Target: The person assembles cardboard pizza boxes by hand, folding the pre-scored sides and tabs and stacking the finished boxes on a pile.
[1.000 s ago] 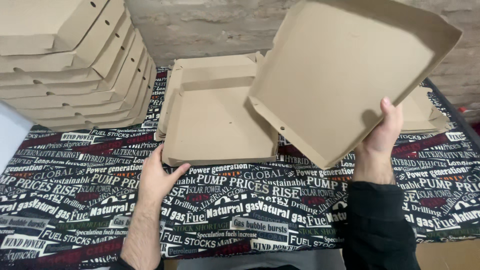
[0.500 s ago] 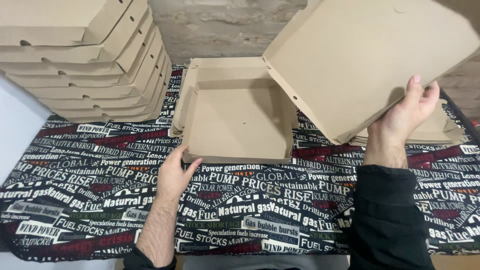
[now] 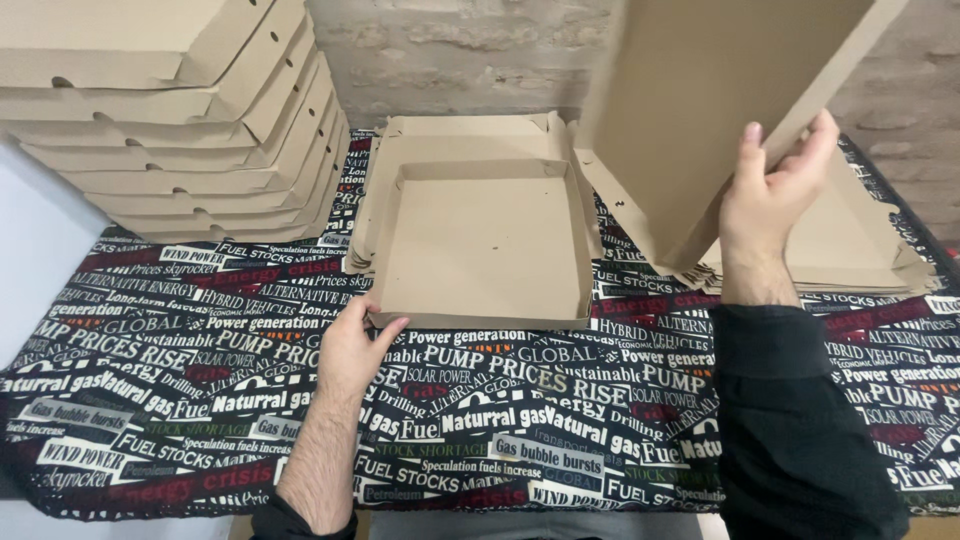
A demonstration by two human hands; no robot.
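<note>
Under the head camera, the left hand (image 3: 352, 345) rests open, fingertips against the near left corner of the folded box tray (image 3: 485, 245), gripping nothing. Up and to the right, the right hand (image 3: 775, 190) pinches the raised lid (image 3: 715, 100) by its edge. That thin grip could slip and let the lid drop. Compared with a second ago, the lid stands steeper and the tray sits closer.

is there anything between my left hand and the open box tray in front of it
Nothing visible: the left hand already rests against the near left corner of the open box tray, with only the printed tablecloth underneath.
</note>
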